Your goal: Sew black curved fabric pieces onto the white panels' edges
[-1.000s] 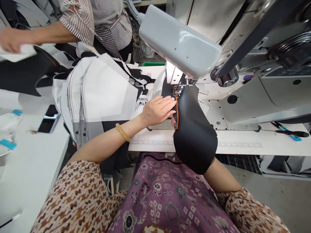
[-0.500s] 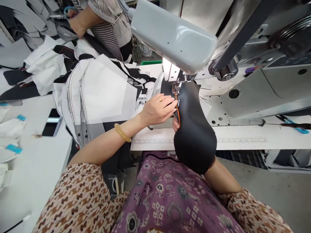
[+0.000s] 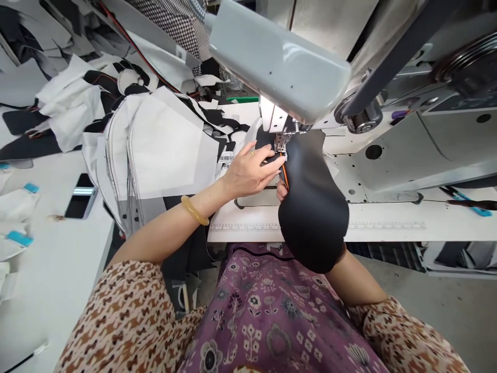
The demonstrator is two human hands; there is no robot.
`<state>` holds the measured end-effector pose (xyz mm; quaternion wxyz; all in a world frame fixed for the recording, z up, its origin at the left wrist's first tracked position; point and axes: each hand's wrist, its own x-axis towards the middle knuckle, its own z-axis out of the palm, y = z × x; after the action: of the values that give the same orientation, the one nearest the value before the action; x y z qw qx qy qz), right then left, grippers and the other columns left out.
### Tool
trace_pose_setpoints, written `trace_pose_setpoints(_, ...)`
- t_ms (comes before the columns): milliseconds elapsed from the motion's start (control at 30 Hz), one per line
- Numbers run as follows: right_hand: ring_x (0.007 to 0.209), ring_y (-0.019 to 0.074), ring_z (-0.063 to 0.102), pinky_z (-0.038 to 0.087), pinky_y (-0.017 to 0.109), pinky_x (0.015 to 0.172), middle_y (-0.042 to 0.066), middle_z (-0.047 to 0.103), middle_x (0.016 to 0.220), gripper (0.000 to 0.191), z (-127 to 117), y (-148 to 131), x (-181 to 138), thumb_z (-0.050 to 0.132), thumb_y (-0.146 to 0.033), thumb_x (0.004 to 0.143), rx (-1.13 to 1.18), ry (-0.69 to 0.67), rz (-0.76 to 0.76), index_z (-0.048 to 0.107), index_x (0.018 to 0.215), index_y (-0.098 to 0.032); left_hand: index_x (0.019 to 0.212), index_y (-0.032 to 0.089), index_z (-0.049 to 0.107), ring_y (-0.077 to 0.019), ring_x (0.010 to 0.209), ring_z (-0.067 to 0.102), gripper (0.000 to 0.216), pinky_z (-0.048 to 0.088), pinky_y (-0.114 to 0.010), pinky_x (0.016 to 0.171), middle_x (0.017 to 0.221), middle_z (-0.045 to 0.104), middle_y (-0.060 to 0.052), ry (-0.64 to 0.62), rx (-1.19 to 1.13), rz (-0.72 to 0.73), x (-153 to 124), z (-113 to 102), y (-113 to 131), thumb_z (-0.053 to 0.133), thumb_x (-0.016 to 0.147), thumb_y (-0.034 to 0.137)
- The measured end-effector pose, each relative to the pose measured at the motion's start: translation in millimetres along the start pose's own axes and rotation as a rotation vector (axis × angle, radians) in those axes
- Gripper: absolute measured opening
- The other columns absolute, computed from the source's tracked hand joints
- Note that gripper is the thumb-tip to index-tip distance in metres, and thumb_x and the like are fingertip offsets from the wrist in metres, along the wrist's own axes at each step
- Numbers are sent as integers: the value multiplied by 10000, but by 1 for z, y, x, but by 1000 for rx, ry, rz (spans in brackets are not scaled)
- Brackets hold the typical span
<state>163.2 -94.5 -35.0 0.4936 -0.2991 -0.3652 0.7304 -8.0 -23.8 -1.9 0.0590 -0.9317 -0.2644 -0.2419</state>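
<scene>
A black, smooth fabric panel (image 3: 314,207) lies under the presser foot (image 3: 281,143) of a sewing machine (image 3: 279,57), its rounded end hanging over the table's front edge. Orange piping (image 3: 285,176) runs along its left side up to the foot. My left hand (image 3: 250,170) rests with fingers spread, fingertips on the work beside a small label (image 3: 284,156) just in front of the foot. From beneath the panel, the fingertips of my right hand (image 3: 282,190) grip its piped edge; the rest of that hand is hidden.
Stacked white panels (image 3: 166,145) with dark edges stand left of the machine. Further left, a phone (image 3: 81,197) lies on a white table (image 3: 50,269). Blue-handled snips (image 3: 471,204) lie at the right. Fabric pieces (image 3: 70,98) are heaped at the back left, near a person's checked garment (image 3: 171,23).
The black panel has fed slightly forward, bringing the label up to the presser foot. My hands have shifted slightly with it. The other person's hand and scissors have left view; a long red-edged strip now shows there.
</scene>
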Motion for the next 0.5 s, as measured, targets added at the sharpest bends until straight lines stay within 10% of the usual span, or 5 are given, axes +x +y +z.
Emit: trace_pose_setpoints(500, 678, 115, 498, 436, 244, 645, 36, 513, 845, 323, 25, -11, -10, 255, -355, 860, 303, 142, -12, 534, 897, -194, 1083, 240, 590, -235, 1133, 537, 298, 345, -493, 1005, 1022, 612, -61, -19, -75, -68, 1, 4, -5, 362, 902, 306)
